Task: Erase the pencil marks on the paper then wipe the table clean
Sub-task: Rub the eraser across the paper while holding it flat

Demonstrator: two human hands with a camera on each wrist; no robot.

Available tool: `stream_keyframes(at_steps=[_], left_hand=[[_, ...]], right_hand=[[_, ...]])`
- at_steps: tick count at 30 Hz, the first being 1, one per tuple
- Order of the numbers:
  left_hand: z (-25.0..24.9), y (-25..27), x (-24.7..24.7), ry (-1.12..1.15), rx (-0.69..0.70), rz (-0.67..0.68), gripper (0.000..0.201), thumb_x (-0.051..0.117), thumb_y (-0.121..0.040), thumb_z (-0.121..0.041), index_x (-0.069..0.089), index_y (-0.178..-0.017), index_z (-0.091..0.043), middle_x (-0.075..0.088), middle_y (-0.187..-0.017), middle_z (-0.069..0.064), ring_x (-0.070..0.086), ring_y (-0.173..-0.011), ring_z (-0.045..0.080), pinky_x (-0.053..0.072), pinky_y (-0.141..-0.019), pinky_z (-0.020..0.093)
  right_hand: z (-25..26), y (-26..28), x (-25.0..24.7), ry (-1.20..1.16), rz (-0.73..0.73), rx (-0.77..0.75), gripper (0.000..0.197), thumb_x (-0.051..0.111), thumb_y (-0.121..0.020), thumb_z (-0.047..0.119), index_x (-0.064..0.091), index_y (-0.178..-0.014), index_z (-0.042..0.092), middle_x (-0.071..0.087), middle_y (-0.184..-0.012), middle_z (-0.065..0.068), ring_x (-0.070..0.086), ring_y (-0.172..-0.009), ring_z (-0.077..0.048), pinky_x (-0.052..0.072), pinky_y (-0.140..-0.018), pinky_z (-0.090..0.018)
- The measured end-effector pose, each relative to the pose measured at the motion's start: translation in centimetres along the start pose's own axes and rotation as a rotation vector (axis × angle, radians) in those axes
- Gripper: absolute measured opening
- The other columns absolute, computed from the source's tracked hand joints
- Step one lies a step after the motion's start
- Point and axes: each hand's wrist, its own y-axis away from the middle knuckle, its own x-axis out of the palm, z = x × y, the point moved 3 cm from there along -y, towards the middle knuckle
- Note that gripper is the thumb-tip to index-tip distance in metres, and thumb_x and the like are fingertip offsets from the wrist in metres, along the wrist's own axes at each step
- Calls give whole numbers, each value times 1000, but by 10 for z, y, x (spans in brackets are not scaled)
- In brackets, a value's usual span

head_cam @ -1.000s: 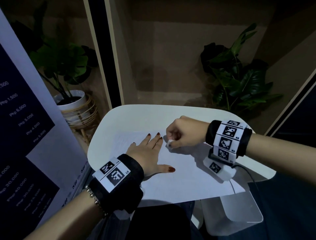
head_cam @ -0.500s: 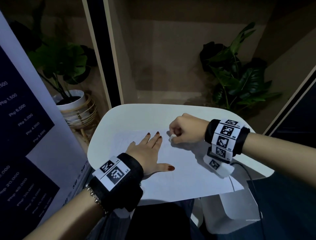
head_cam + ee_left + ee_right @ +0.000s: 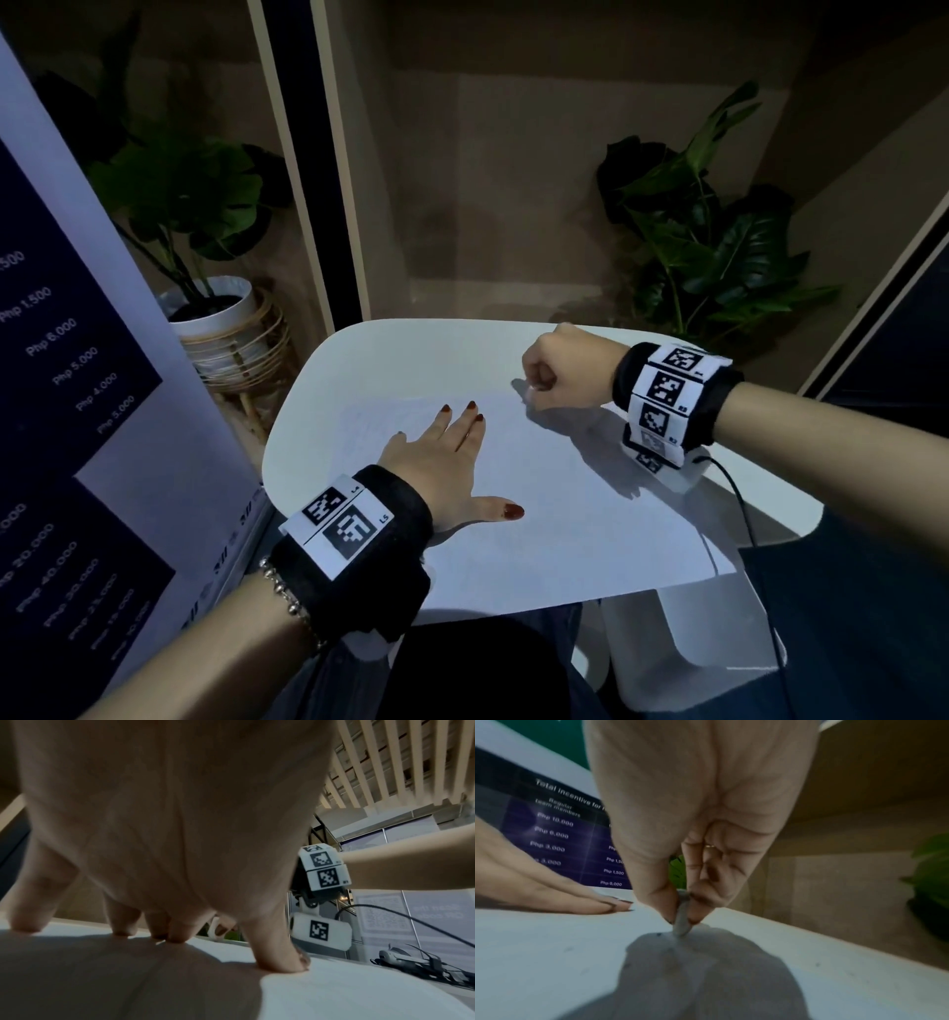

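A white sheet of paper (image 3: 554, 514) lies on a small white table (image 3: 400, 354). My left hand (image 3: 452, 457) presses flat on the paper's left part, fingers straight and thumb spread. My right hand (image 3: 544, 380) sits at the paper's far edge, curled into a fist. It pinches a small white eraser (image 3: 681, 920) between thumb and fingertips, with the eraser's tip down on the paper (image 3: 552, 953). Dark crumbs lie on the sheet around the tip. Faint pencil marks show near the left hand's fingers.
A potted plant in a white pot (image 3: 215, 313) stands left of the table and a leafy plant (image 3: 708, 246) behind its right side. A printed banner (image 3: 77, 411) fills the left. A black cable (image 3: 744, 514) runs off the table's right edge.
My right hand with the eraser has slid away from the left fingers, toward the paper's far right edge. The left hand has stayed flat in place.
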Motion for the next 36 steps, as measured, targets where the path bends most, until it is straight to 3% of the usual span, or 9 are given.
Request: stream_keyframes(at_steps=[5, 9, 13, 20, 24, 28, 31, 34, 36], left_hand=[[1, -2, 2, 16, 6, -16, 104, 31, -86, -79, -16, -155, -17, -24, -161, -7, -16, -150, 14, 14, -120, 50], [0, -2, 2, 9, 5, -6, 103, 31, -87, -78, -16, -155, -16, -25, -160, -7, -17, -150, 14, 14, -119, 50], [1, -1, 1, 3, 6, -5, 103, 29, -86, -79, -17, -155, -16, -26, -160, -7, -17, -149, 15, 13, -120, 51], [0, -1, 1, 2, 6, 1, 102, 29, -87, -78, -17, -154, -16, -25, -160, -6, -17, -149, 15, 12, -120, 51], [0, 0, 0, 12, 5, 4, 102, 29, -87, -77, -17, -154, -16, -26, -160, -7, -18, -149, 15, 11, -120, 50], [0, -1, 1, 10, 7, 2, 103, 29, -87, -78, -18, -154, -16, -27, -160, -7, -18, -149, 15, 11, -120, 51], [1, -1, 2, 16, 1, -2, 105, 29, -86, -78, -19, -154, -14, -28, -160, -3, -18, -149, 15, 9, -121, 50], [2, 0, 2, 37, -22, -5, 108, 31, -85, -79, -20, -153, -12, -27, -160, 1, -14, -150, 14, 6, -122, 48], [2, 0, 3, 35, -31, -4, 109, 31, -85, -80, -21, -152, -12, -26, -160, 2, -14, -150, 15, 5, -122, 47]], right_hand=[[34, 14, 17, -154, 108, -125, 13, 68, -81, 25, 62, -72, 18, 59, -61, 7, 50, -58, -6, 43, -62, -23], [3, 7, 14, -63, 73, -46, 18, 68, -83, 26, 60, -69, 18, 54, -60, 7, 46, -58, -5, 35, -56, -18], [-30, -4, 1, 25, 53, 75, 22, 66, -85, 20, 58, -64, 17, 53, -59, 6, 50, -63, -17, 41, -61, -27], [6, -1, 13, -67, 57, -69, 19, 68, -85, 27, 60, -69, 21, 54, -58, 11, 47, -57, -4, 34, -55, -17], [-11, -3, 10, -66, 105, -4, 21, 71, -85, 30, 60, -69, 23, 55, -59, 12, 48, -57, -3, 34, -57, -17], [-30, -10, -2, 32, 89, 88, 22, 68, -84, 22, 60, -65, 16, 57, -61, 3, 53, -64, -18, 40, -64, -25], [-6, -8, -2, 0, 55, 18, 20, 69, -84, 25, 61, -70, 15, 55, -61, 5, 51, -62, -14, 38, -60, -24], [32, -1, 12, -112, 70, -109, 17, 72, -82, 26, 61, -71, 20, 54, -58, 11, 49, -55, -1, 33, -53, -12], [40, 2, 22, -129, 102, -130, 18, 69, -82, 24, 58, -68, 21, 54, -57, 10, 48, -55, -3, 35, -55, -15]])
